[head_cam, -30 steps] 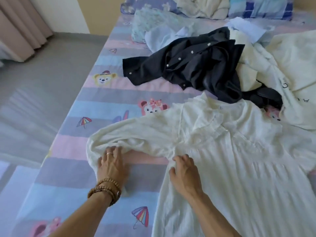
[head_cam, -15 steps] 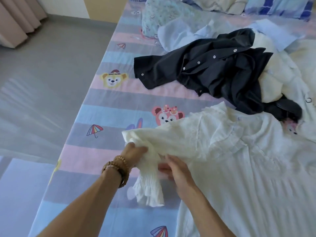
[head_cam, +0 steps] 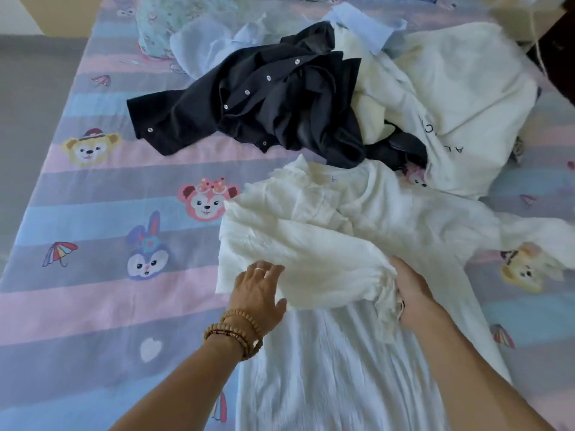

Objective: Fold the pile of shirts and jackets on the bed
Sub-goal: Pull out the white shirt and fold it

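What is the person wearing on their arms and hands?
Both forearms are bare, with no sleeves showing. The left hand has a thin pale ring on one finger, and its wrist carries several loops of small round tan wooden beads. The right hand shows a small dark band at one finger, partly hidden by cloth. No watch or gloves are visible.

Cream blouse (head_cam: 342,244), black shirt (head_cam: 264,104), pale blue shirt (head_cam: 211,45), white top (head_cam: 466,98) with dark letters; sheet (head_cam: 93,290) striped pink, blue, lilac with cartoon animals
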A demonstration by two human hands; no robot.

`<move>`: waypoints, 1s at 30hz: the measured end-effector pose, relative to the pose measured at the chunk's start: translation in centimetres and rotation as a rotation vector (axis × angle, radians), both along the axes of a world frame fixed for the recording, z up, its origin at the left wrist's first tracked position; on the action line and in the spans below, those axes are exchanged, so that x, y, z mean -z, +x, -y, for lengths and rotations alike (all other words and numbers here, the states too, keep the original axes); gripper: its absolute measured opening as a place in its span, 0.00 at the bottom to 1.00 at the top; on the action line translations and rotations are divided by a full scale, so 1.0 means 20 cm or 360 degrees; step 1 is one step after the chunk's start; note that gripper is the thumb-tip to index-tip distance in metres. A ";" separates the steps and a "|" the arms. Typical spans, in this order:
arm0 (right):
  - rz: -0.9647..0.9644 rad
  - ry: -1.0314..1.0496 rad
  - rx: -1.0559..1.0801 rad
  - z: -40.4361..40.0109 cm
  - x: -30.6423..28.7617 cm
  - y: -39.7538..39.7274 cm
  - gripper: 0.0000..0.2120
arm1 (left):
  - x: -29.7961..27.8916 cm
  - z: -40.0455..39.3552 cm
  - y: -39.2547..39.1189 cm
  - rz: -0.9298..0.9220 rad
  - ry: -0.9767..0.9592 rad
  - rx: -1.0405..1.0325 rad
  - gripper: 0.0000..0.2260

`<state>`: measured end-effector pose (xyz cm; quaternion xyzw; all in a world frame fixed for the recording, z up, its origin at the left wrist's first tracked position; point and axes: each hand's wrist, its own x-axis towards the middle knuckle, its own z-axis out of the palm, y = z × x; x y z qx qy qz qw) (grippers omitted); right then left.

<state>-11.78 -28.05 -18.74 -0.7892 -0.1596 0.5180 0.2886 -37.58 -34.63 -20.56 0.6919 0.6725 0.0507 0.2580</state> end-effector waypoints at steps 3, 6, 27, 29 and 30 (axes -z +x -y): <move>0.0544 -0.0097 -0.0554 0.02 0.04 0.18 0.32 | 0.07 0.00 0.17 -0.0315 -0.0102 0.0154 0.33; 0.0857 -0.0198 -0.1238 0.05 0.14 0.22 0.45 | 0.12 -0.01 0.27 -0.0524 -0.0214 0.0270 0.36; 0.1531 0.0450 -0.1937 -0.33 0.15 0.17 0.12 | 0.26 -0.03 0.17 -0.0558 -0.0029 -0.0612 0.48; 0.1361 0.0710 -0.2032 -0.40 0.14 -0.10 0.14 | 0.27 -0.04 0.06 -0.0320 -0.0169 -0.0923 0.43; 0.1269 0.0800 -0.2061 -0.44 0.13 -0.24 0.15 | 0.29 -0.05 0.02 -0.0124 -0.0183 -0.1046 0.39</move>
